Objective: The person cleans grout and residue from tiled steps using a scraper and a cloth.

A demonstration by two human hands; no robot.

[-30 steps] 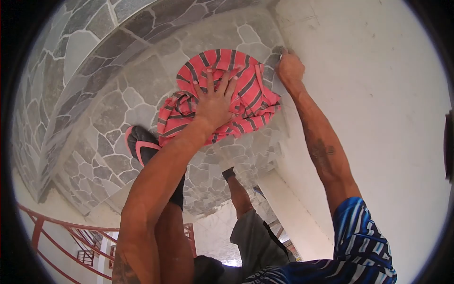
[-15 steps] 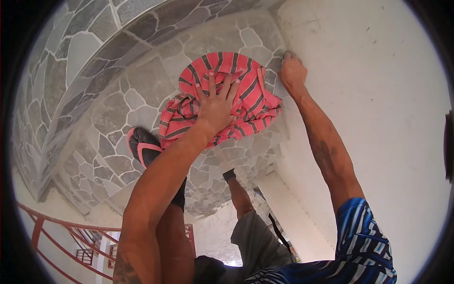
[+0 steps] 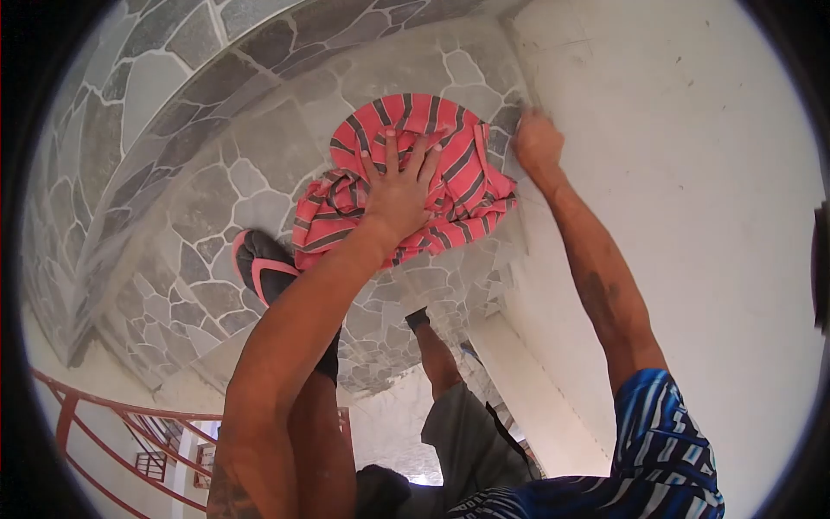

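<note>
A pink cloth with dark stripes [image 3: 458,186] lies bunched on the stone-patterned step, its upper edge rounded. Pressed flat on top of it is my left hand [image 3: 399,195], fingers spread and not gripping. To the right of the cloth, my right hand [image 3: 538,143] is curled closed where the stone surface [image 3: 497,69] meets the pale wall. Its fingertips are smeared by motion, and whatever they hold, if anything, is hidden.
My left foot in a black sock and pink-strapped flip-flop [image 3: 264,268] rests left of the cloth. A curved stone-clad riser [image 3: 216,95] rises on the left. The pale wall [image 3: 683,216] borders the right side. A reddish metal railing [image 3: 69,419] stands at lower left.
My right hand has shifted slightly downward along the wall edge, its fingertips now blurred. My left hand and the cloth have stayed nearly in place.
</note>
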